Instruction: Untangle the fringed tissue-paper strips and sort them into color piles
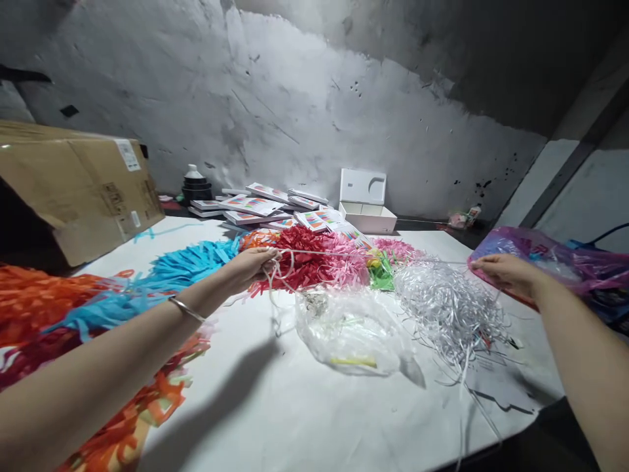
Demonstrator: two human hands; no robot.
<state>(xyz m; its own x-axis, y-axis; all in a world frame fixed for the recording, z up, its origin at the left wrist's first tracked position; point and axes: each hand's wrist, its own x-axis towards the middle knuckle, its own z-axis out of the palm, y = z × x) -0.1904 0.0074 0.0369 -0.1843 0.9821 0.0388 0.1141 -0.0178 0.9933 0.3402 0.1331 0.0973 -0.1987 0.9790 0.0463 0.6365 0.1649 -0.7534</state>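
Observation:
A thin white ribbon (pixel 324 253) runs taut across the table between my two hands. My left hand (pixel 255 262) pinches one end of it, with loose loops dangling under the fingers. Far to the right, my right hand (pixel 508 272) is closed in a pinch on the other end. Below the stretch lies a tangled heap of shiny white ribbon strands (pixel 449 308), some trailing over the table's front edge. Beside that heap is a clear plastic bag (pixel 351 334) with a yellow strip in it. Red tissue fringe (pixel 304 259) and pink fringe (pixel 346 262) sit behind the ribbon.
Blue fringe (pixel 191 262) and orange fringe (pixel 44 295) cover the left side, near a cardboard box (pixel 83 190). Several flat printed boxes (pixel 255 206) are piled at the back, beside an open white box (pixel 368 219). A pink plastic bag (pixel 535 252) stands at right.

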